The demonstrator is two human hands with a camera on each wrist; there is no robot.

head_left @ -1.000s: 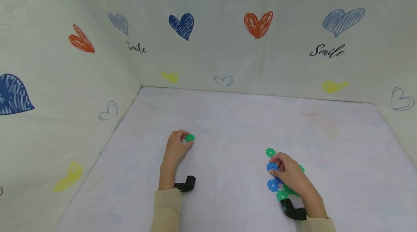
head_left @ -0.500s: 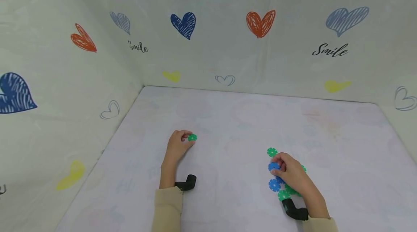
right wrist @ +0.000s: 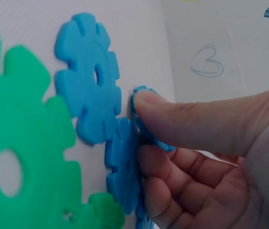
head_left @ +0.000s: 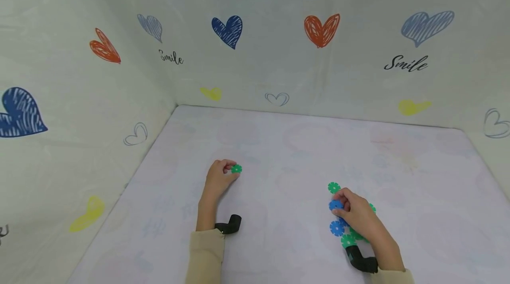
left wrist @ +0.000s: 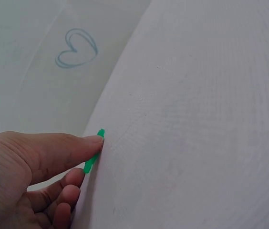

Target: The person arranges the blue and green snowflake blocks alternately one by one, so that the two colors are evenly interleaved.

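Left hand (head_left: 218,178) pinched green disc (head_left: 236,169) edge-on at fingertips, apart from pile. Right hand (head_left: 356,214) gripped blue disc (head_left: 335,204) between thumb and curled fingers, amid loose blue and green discs (head_left: 337,228) just beside palm.

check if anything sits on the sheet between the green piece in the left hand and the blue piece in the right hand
Nothing visible does. Between the green piece and the blue piece the sheet is bare; a loose green piece lies just beyond the blue one.

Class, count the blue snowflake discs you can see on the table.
2: one blue disc pinched by the right hand, another lying just nearer; more may hide under that hand.
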